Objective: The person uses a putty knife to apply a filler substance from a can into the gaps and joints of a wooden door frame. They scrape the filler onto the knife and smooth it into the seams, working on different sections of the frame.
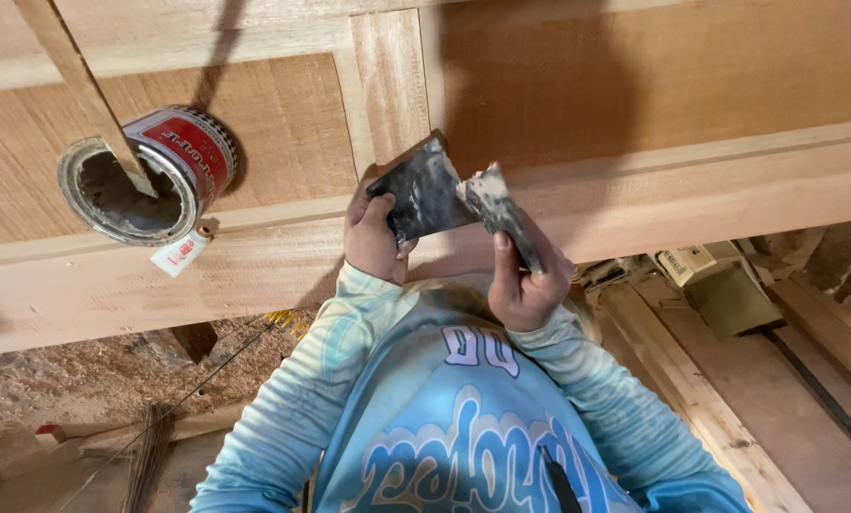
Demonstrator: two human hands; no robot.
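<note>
Holding two putty blades together over the door panel [587, 76]: left hand [376, 236] is curled tight round the wide dark scraper [423, 195], right hand [522, 280] pinches the narrow knife [503, 214], edges meeting, probably to wipe filler across. Open tin [150, 171] with a stir stick [83, 85] sits nearby within reach.

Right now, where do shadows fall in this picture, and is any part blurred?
Head view: a dark shadow band crosses the wooden door panel above the hands; the stirring stick casts shadow inside the open tin can; the left hand and right hand with their scrapers look fairly sharp; no strong glare.
</note>
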